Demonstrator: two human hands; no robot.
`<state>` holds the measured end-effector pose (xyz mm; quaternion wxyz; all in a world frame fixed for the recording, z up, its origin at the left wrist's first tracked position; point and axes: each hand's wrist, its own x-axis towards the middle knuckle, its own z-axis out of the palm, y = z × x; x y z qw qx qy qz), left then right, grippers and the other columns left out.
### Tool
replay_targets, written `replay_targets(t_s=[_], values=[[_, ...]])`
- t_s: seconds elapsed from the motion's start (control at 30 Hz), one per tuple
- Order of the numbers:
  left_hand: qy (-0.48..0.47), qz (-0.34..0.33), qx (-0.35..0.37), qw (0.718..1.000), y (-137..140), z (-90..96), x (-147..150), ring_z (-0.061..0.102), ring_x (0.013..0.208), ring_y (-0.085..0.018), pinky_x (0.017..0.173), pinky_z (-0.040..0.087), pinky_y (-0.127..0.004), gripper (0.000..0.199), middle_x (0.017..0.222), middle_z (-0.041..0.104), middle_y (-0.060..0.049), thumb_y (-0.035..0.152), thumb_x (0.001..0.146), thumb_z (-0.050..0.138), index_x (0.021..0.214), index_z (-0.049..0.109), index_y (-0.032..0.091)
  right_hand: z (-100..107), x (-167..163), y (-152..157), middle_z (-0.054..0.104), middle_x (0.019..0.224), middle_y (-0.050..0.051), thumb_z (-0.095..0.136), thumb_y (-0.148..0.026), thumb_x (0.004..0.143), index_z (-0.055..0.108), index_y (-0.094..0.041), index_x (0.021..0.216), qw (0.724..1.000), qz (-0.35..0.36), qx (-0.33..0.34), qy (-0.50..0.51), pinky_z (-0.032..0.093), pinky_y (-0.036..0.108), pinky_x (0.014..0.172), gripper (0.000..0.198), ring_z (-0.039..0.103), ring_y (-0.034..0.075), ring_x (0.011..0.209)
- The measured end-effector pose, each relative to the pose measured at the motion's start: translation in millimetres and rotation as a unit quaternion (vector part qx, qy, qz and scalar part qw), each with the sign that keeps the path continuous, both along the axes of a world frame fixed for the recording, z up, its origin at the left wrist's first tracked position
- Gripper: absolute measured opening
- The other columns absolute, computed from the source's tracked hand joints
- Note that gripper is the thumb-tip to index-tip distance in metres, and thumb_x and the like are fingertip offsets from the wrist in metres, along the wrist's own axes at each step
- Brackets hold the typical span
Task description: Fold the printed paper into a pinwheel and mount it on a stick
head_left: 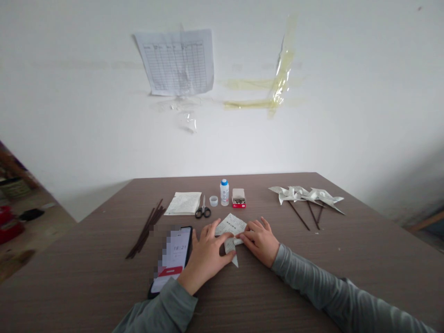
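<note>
A printed paper piece, cut and partly folded like a pinwheel, lies on the table between my hands. My left hand grips its near left part, thumb and forefinger closing on the paper. From the right, my right hand pinches the paper near its middle, with the other fingers bent above the table. One pointed paper flap sticks out toward me below my left thumb. The exact spot under the fingertips is partly hidden.
Behind the hands stand black scissors, a small plastic cup, a blue-capped bottle and a red box. Paper sheets, dark sticks and a phone lie left. Finished paper pinwheels on sticks lie right.
</note>
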<state>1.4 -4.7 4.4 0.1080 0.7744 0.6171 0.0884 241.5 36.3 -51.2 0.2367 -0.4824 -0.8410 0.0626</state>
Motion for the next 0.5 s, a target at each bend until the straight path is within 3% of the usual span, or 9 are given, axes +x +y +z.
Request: replay_targets(t_s=[0.23,0.5], values=[[-0.003,-0.002,0.004,1.000,-0.2,3.1,0.2,0.057,0.185,-0.056,0.154,0.034,-0.098,0.046,0.205,0.060,-0.012,0.041,0.109,0.097,0.154,0.098,0.044,-0.6,2.0,-1.6,0.093,0.116,0.008,0.066,-0.031,0.130,0.102,-0.035,0.123,1.000,-0.006,-0.013,0.001,0.051,0.076,0.149,0.037,0.086,0.032,0.123],[0.011,0.003,0.000,1.000,-0.3,3.6,2.7,0.058,0.186,-0.055,0.154,0.037,-0.096,0.049,0.205,0.060,-0.012,0.039,0.108,0.096,0.157,0.096,0.043,0.8,-2.0,-0.8,0.094,0.116,0.010,0.074,-0.032,0.124,0.103,-0.041,0.114,1.000,0.001,0.005,-0.006,0.053,0.085,0.146,0.032,0.087,0.038,0.121]])
